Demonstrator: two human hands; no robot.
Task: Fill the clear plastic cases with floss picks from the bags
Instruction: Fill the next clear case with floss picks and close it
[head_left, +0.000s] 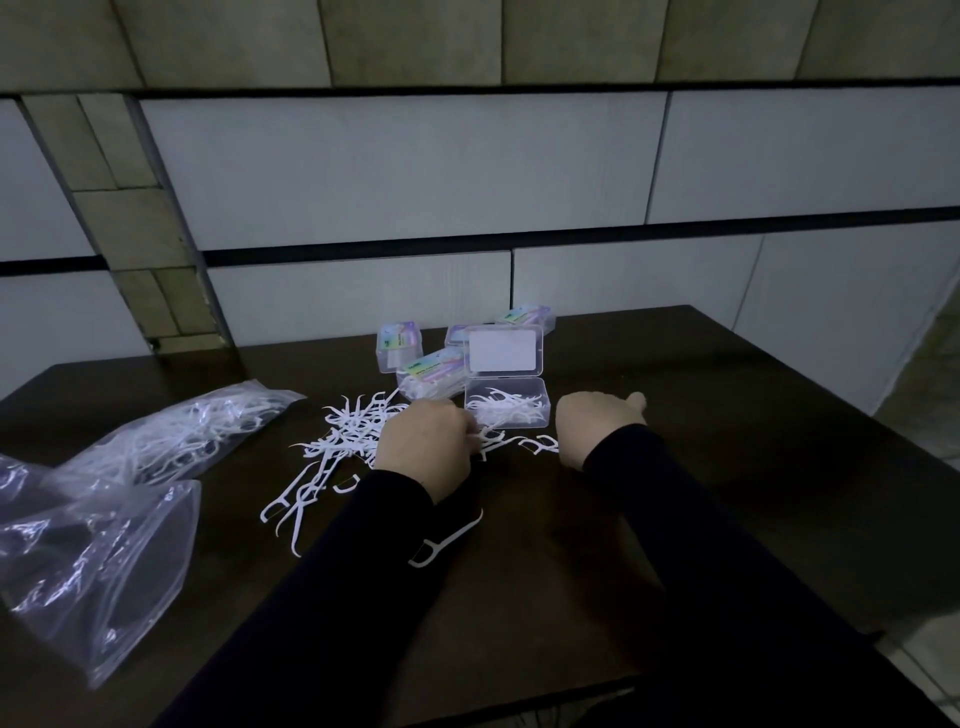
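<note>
An open clear case (506, 413) stands at mid-table with its lid (504, 351) raised and several white floss picks inside. A loose pile of floss picks (350, 431) lies to its left. My left hand (423, 449) is at the pile's right edge, just left of the case, its fingers curled down onto picks in front of the case. My right hand (595, 428) rests on the table right of the case, fingers curled under and one digit stretched out. A pick (540, 444) lies at its fingertips; whether the hand holds anything is hidden.
A bag of floss picks (182, 436) lies at the left, with a crumpled, mostly empty bag (88, 561) in front of it. Several closed labelled cases (397, 345) cluster behind the open one. One stray pick (447, 540) lies between my sleeves. The dark table (753, 467) ends before a panelled wall.
</note>
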